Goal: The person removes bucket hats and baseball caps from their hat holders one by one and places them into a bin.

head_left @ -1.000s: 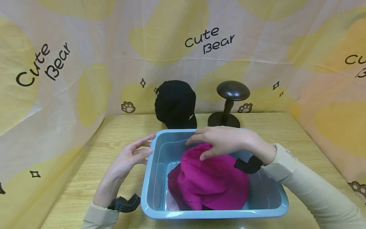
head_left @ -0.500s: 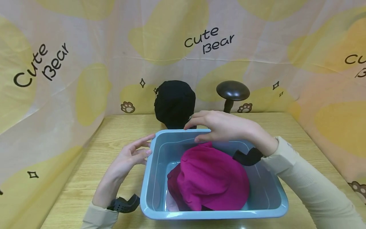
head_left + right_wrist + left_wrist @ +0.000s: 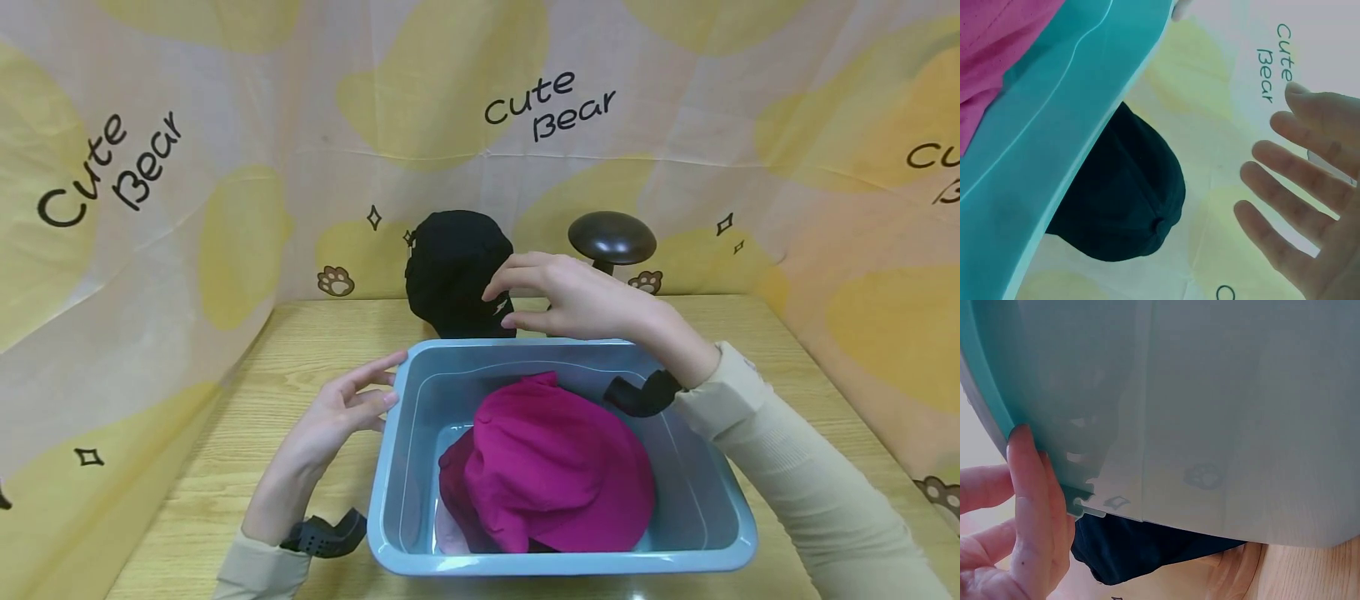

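Note:
A light blue plastic basin (image 3: 562,563) holds a magenta cap (image 3: 558,467), with a darker maroon piece of cloth (image 3: 454,479) and a pale one (image 3: 451,529) partly hidden beneath it. My left hand (image 3: 341,412) touches the basin's left rim with fairly straight fingers; in the left wrist view those fingers (image 3: 1032,494) lie along the outer side. Over the far rim hovers my right hand (image 3: 577,296), fingers spread and holding nothing. It is close to a black cap (image 3: 453,271) behind the basin. The right wrist view shows that cap's crown (image 3: 1132,194) apart from the fingers.
A dark mushroom-shaped hat stand (image 3: 611,237) stands at the back right, its lower part hidden by the right hand and basin. Wood-grain tabletop (image 3: 315,333) surrounds the basin. A printed cloth backdrop (image 3: 420,100) encloses the back and sides.
My right hand has risen from above the magenta cap and moved away past the far rim, toward the black cap. The left hand and basin have stayed in place.

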Tool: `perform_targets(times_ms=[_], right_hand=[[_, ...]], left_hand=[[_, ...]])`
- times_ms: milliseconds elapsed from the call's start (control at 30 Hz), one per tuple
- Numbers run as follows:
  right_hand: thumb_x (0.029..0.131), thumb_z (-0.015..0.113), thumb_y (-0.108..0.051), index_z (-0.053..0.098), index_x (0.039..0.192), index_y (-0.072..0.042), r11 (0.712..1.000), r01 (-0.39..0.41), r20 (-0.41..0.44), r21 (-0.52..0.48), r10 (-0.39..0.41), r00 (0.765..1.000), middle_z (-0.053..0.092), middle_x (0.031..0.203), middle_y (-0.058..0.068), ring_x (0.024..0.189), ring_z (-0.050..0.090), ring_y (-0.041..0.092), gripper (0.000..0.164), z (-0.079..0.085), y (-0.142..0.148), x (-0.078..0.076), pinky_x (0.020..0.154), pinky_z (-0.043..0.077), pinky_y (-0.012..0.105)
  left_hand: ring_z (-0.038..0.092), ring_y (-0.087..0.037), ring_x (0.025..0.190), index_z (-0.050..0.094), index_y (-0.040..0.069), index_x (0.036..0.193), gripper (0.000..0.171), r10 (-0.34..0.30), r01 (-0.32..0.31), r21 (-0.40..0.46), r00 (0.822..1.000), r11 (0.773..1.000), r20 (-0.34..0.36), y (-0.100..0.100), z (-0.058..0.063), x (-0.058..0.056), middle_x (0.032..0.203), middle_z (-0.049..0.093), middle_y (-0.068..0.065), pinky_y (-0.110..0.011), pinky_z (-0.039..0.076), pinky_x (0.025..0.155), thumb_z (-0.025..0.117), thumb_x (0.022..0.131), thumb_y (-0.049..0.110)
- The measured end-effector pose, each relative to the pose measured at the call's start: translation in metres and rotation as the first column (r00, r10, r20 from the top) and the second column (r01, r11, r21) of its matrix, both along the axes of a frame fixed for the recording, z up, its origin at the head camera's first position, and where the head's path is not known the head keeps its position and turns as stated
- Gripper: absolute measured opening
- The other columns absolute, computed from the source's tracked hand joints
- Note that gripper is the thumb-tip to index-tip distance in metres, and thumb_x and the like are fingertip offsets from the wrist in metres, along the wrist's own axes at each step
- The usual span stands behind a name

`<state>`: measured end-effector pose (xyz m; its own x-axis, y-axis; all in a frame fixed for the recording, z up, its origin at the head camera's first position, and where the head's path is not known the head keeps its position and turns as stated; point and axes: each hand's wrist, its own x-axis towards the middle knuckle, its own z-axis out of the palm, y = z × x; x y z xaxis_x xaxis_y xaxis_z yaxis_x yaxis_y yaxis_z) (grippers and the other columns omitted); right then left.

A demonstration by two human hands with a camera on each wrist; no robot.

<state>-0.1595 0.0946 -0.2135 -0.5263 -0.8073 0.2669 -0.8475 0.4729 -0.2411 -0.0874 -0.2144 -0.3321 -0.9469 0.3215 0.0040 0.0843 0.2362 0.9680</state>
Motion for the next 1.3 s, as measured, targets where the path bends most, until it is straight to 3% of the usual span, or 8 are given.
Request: perform_targets(times_ms=[533, 1300], right_hand=[[0.087, 0.071, -0.019, 0.064, 0.119, -0.014, 0.996, 0.083, -0.073, -0.044, -0.086, 0.994, 0.062, 0.122, 0.001, 0.121, 0.054, 0.019, 0.033, 0.013, -0.008, -0.017, 0.099, 0.048, 0.037], [0.089, 0.067, -0.015, 0.062, 0.124, -0.012, 0.979, 0.199, 0.013, -0.033, -0.199, 0.98, 0.06, 0.127, 0.003, 0.127, 0.049, 0.022, 0.035, 0.004, -0.013, -0.059, 0.109, 0.04, 0.041]], left_hand=[[0.071, -0.016, 0.087, 0.043, 0.012, 0.144, 0.053, -0.006, 0.006, -0.004, 1.0, 1.0, -0.005, -0.001, 0.0, 0.0, 0.123, 0.052, -0.024, -0.036, 0.059, 0.076, 0.059, 0.094, 0.019], [0.071, -0.016, 0.087, 0.043, 0.012, 0.144, 0.053, -0.004, 0.004, -0.002, 1.0, 1.0, 0.001, -0.001, -0.001, -0.001, 0.124, 0.052, -0.024, -0.036, 0.059, 0.077, 0.059, 0.094, 0.019]])
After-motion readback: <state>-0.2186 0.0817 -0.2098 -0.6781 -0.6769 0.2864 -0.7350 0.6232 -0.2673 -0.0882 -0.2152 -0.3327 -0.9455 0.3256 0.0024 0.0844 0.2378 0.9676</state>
